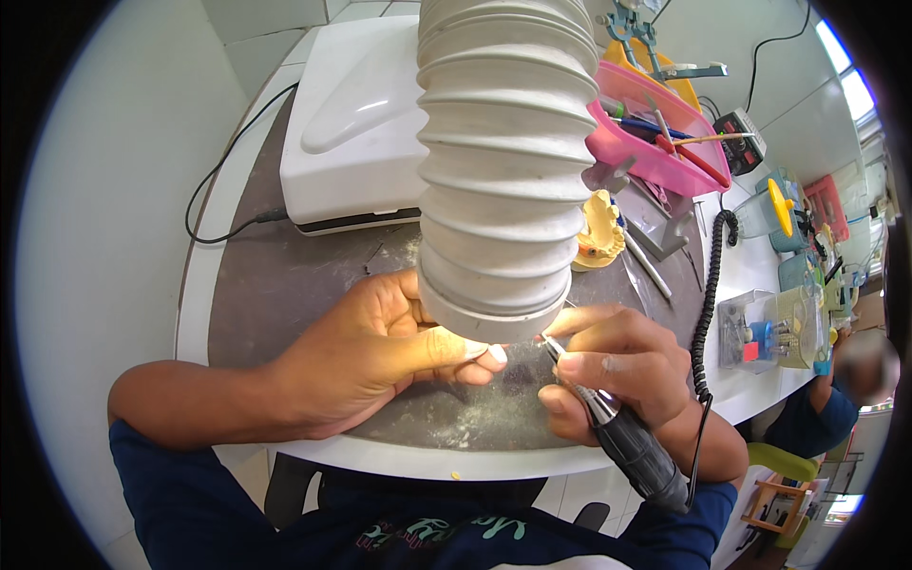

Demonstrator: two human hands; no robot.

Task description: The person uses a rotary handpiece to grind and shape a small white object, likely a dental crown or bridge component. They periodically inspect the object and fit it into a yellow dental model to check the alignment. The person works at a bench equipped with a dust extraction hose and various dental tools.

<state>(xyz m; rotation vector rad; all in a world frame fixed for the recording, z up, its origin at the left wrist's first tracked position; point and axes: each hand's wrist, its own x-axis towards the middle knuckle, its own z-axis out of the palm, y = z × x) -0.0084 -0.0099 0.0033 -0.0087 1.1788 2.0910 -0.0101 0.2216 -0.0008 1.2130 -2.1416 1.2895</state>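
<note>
Black handpiece (pixel 644 458) wrapped in my right grip (pixel 627 369), I hold its tip just beside the hose's (pixel 503 190) mouth over the table (pixel 404 460), near my left grip (pixel 380 353), pinched together on what I cannot tell.

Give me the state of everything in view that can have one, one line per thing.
Left hand: thumb and fingers closed together; anything held is unclear.
Right hand: gripping the handpiece.
Handpiece: tip toward the left fingertips; whether running, can't tell.
Hose: ribbed, open end down.
Mat: dusted with pale powder.
White box: black cable plugged in.
Pink bin: open, holding tools.
</note>
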